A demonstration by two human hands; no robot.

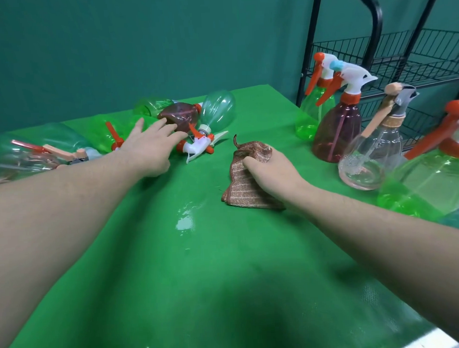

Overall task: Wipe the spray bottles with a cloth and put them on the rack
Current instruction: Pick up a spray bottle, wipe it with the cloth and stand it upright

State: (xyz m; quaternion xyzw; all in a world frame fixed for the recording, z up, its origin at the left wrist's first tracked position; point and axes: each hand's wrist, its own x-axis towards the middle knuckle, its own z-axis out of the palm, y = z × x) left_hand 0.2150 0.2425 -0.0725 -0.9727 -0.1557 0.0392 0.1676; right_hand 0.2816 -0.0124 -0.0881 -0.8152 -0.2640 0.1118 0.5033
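While the right hand (268,172) grips a crumpled brown striped cloth (245,181), the left hand (150,148), fingers spread, reaches over toppled plastic spray bottles (195,117) beyond the cloth.

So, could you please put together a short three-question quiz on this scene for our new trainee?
1. True or false: the right hand grips the brown cloth.
2. Which is the left hand reaching toward? A) the lying bottles B) the rack C) the wet patch
3. Fill in: the four bottles at the right stand ____.

Key: 1 true; 2 A; 3 upright.
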